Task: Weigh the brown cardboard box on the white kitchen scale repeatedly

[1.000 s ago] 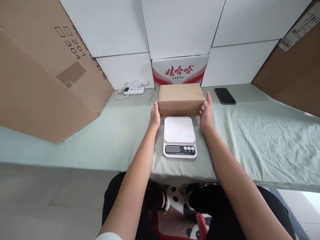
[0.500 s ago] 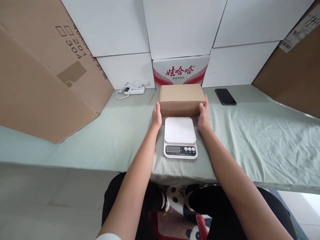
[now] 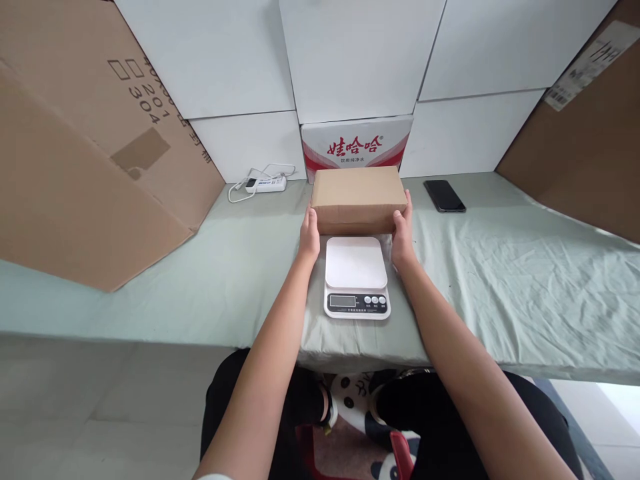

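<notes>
Both hands clasped a plain brown cardboard box (image 3: 358, 197): left hand (image 3: 310, 235) on its left end, right hand (image 3: 403, 230) on its right. It sat on the cloth-covered bench (image 3: 500, 280), just beyond a white rectangular scale (image 3: 357, 276).

Both hands clasp box (image 3: 357, 188) (behind scale (image 3: 356, 275)).

Red Chinese characters "娃哈哈" are printed on a white and red carton (image 3: 356, 141) at the back of the surface, with a smaller line beneath too small to read. The large leaning cardboard sheet (image 3: 95, 147) at left bears "201" and "304" beside two printed squares.
</notes>
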Demonstrator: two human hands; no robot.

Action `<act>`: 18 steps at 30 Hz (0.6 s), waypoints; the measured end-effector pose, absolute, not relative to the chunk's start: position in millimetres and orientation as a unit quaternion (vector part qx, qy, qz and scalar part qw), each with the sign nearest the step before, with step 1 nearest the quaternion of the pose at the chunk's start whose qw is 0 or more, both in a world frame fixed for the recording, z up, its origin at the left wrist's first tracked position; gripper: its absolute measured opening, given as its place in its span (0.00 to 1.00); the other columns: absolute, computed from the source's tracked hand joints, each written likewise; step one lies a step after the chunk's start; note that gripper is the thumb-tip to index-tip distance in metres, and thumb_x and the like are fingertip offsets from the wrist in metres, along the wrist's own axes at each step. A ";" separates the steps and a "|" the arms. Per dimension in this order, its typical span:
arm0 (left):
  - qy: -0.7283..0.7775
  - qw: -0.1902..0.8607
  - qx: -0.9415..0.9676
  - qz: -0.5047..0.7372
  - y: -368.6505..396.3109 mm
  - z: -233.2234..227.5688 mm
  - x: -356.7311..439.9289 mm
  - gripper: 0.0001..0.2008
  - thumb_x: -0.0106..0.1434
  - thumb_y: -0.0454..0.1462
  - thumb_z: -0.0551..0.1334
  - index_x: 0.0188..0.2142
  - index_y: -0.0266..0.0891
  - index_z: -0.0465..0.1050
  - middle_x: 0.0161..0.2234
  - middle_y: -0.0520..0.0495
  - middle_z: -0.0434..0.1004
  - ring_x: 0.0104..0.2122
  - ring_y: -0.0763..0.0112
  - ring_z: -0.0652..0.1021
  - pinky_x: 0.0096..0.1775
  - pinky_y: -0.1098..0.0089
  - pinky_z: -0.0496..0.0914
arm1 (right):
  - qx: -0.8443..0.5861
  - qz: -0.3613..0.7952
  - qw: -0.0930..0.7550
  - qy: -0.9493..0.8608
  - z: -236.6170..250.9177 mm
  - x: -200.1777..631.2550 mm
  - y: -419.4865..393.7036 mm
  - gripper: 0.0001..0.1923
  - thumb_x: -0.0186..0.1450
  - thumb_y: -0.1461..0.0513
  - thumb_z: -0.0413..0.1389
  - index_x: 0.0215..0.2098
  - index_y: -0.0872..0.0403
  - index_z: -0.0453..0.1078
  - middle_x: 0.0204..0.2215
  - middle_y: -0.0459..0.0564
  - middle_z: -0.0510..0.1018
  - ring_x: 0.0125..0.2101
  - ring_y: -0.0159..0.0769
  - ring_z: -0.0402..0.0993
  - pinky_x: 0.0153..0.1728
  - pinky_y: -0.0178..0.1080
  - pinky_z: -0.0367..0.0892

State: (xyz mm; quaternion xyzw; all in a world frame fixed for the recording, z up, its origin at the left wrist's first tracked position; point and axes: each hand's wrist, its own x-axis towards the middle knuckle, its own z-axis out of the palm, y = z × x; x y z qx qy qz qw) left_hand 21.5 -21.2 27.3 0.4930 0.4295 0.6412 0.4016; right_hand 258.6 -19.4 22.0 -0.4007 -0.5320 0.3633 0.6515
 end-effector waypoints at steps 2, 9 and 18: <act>0.425 0.384 0.502 0.648 -26.4 33.6 22.8 0.52 0.64 0.79 0.54 0.72 0.50 0.73 0.78 0.44 0.71 0.83 0.47 0.61 0.83 0.51 0.54 | -0.394 0.364 0.659 -0.527 32.3 256.3 -27.7 0.50 0.68 0.34 0.58 0.82 0.35 0.51 0.85 0.42 0.57 0.86 0.48 0.47 0.87 0.60 0.43; 0.398 0.361 0.542 0.646 -73.1 71.1 21.9 0.48 0.69 0.75 0.53 0.77 0.53 0.68 0.80 0.46 0.68 0.83 0.51 0.61 0.82 0.54 0.58 | -0.396 0.366 0.640 -0.548 69.7 263.5 -77.2 0.55 0.67 0.37 0.59 0.85 0.38 0.45 0.87 0.44 0.49 0.87 0.49 0.43 0.87 0.59 0.44; 0.404 0.344 0.542 0.652 -164.6 49.2 25.7 0.42 0.75 0.70 0.50 0.77 0.54 0.68 0.78 0.44 0.71 0.84 0.52 0.59 0.81 0.52 0.58 | -0.398 0.360 0.633 -0.557 59.0 266.1 -162.6 0.51 0.71 0.38 0.59 0.85 0.37 0.47 0.86 0.46 0.56 0.86 0.54 0.47 0.85 0.62 0.51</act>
